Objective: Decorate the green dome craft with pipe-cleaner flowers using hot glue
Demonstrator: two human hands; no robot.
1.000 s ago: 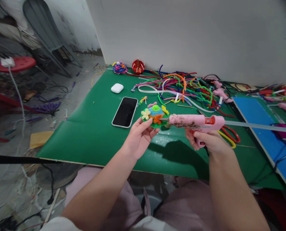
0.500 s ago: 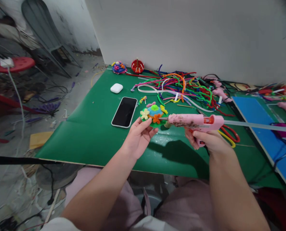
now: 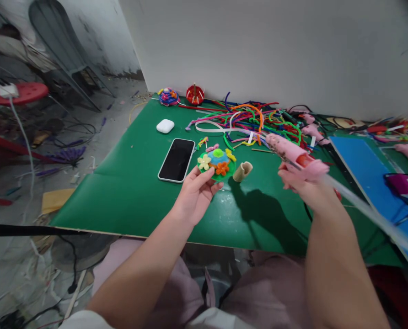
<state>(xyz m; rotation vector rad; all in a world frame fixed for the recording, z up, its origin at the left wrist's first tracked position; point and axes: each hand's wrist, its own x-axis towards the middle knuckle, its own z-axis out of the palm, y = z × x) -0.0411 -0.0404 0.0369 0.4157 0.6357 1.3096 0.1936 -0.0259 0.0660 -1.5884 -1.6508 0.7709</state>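
A phone lies on a green table; beside it, the left hand pinches the rim of a flower-trimmed craft piece. Past a beige tube, the right hand's fingers wrap a pink glue gun, apart from the piece. Gluing appears underway; the next move likely calls for steady fingers.

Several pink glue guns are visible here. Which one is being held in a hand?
The pink glue gun with brownish stains along its barrel, gripped by the right hand. The other glue guns lie untouched on the green table.
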